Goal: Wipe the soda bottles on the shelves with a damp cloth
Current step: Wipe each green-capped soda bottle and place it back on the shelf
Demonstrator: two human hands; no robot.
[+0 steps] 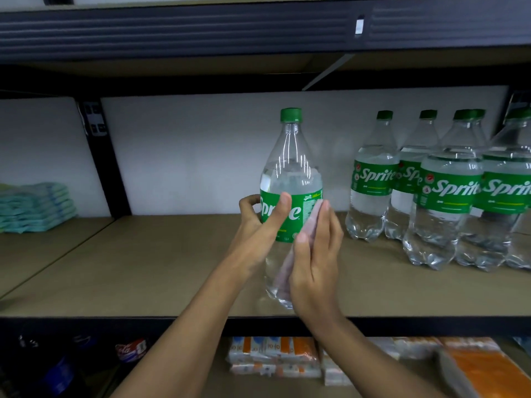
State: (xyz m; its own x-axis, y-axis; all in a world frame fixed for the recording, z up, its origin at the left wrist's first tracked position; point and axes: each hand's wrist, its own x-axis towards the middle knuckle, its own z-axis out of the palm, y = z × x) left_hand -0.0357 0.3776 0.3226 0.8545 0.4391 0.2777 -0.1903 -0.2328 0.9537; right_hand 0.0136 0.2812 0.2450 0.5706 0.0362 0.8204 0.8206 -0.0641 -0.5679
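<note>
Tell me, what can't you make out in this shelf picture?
Head view:
- cloth: mostly hidden by the right hand; can't tell if it's damp.
- held bottle: lower right side covered by cloth and hand; the left hand hides part of the label.
- rightmost Sprite bottle: cut off by the frame edge.
- lower-shelf packets: print blurred.
- cola bottle: mostly lost in shadow.

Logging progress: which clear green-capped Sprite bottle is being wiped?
The lone Sprite bottle left of the cluster: left hand grips its label, right hand presses a pale cloth against it.
</note>
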